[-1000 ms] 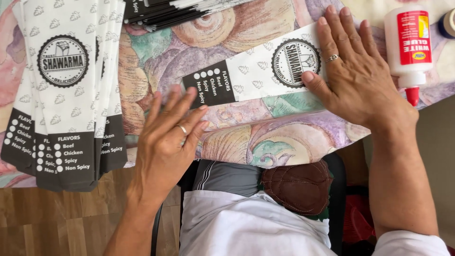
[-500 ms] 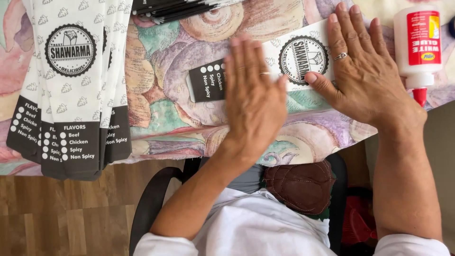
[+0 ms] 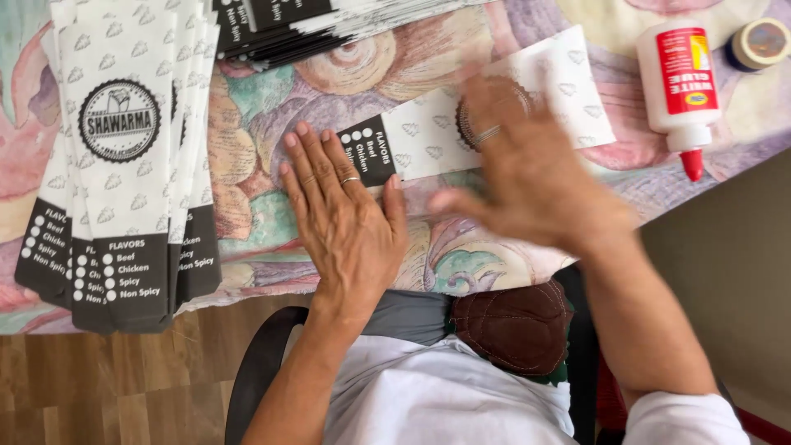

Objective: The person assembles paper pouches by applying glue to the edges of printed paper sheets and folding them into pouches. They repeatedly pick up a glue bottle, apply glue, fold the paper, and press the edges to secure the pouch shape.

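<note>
A: L hand (image 3: pixel 346 218) flat, fingers spread, palm down on the tablecloth (image 3: pixel 247 165), fingertips touching the dark end of the paper bag (image 3: pixel 494 115). Grips nothing, prob. pins it flat.
B: R hand (image 3: pixel 527 177)?
A: Blurred, open, over the bag's middle; contact unclear, holds nothing. Bag lies under both hands. Glue bottle (image 3: pixel 680 82) apart, to the right.

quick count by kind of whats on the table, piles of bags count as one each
single paper bag under the hands: 1
piles of paper bags: 2, a fanned pile at the left and a pile along the top edge
white glue bottle with red tip: 1
tape roll: 1
total: 5
</note>
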